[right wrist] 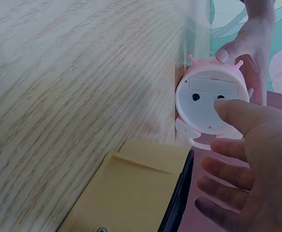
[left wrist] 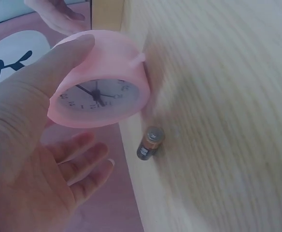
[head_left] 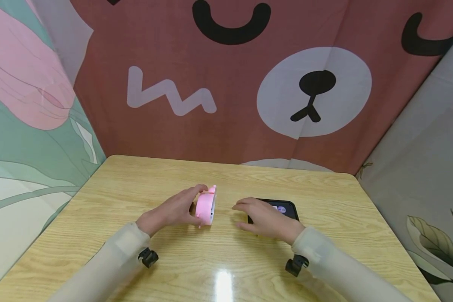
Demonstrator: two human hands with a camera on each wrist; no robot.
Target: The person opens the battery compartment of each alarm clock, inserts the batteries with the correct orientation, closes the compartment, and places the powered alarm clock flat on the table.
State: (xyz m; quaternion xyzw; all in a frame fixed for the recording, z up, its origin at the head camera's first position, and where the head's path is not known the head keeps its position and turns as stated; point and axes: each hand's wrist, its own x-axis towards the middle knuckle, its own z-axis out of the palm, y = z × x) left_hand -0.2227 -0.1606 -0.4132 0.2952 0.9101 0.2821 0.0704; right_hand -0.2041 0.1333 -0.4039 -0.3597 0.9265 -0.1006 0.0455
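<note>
A pink alarm clock (head_left: 204, 207) is upright near the middle of the table, its dial turned left and its white back facing right. My left hand (head_left: 173, 207) grips it between thumb and fingers; the left wrist view shows the thumb across the clock (left wrist: 113, 60). Its back (right wrist: 208, 113), with two dark knobs and a rectangular cover, shows in the right wrist view. To the right of it, my right hand (head_left: 268, 218) has its fingers loosely extended and holds nothing, partly covering a black-framed device (head_left: 291, 209). A battery (left wrist: 150, 142) is on the table beside the clock.
The wooden table (head_left: 154, 172) ends at a far edge against a reddish-brown cloth (head_left: 230, 138) with a bear print. Patterned cloth hangs at both sides. In the right wrist view, the device's tan body (right wrist: 136, 193) lies close below the right hand.
</note>
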